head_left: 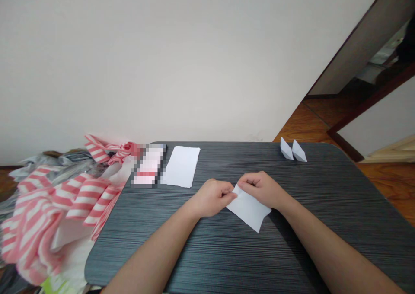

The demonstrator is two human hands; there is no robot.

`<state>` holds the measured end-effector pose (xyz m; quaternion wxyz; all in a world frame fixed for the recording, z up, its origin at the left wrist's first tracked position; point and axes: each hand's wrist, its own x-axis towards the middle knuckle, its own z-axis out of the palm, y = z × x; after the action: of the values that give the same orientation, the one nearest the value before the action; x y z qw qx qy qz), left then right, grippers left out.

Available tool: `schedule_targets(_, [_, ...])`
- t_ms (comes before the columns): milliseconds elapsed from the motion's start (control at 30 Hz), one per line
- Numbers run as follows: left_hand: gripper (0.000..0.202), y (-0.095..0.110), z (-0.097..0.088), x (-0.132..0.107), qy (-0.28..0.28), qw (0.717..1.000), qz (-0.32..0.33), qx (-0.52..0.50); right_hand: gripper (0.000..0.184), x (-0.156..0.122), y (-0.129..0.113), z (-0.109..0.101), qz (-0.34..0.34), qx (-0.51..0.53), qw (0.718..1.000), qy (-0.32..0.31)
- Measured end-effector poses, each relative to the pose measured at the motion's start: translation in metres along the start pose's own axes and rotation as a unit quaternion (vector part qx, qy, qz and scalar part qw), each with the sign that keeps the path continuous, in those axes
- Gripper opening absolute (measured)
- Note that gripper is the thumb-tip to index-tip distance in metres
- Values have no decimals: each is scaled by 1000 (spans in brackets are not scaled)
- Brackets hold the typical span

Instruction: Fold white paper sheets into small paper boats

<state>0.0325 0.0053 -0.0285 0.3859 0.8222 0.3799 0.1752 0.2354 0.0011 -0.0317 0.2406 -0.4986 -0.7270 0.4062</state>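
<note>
Both hands meet over a folded white paper (249, 209) lying on the dark striped table (207, 250). My left hand (212, 197) is closed, pinching the paper's upper left corner between thumb and fingers. My right hand (262, 188) is curled over the same top edge, fingers pressed on the fold. The paper's lower point juts toward me, below my right wrist.
A stack of flat white sheets (181, 165) lies at the table's back left, beside a blurred pink and white item (148, 166). Two small folded paper boats (292, 150) stand at the back right. Red and white striped bags (61, 207) pile up off the table's left edge.
</note>
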Motion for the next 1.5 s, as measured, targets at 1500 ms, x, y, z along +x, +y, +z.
schedule_targets(1500, [30,-12,2,0,53,988,-78,-123,31,-4,18,-13,69,45,995,-63])
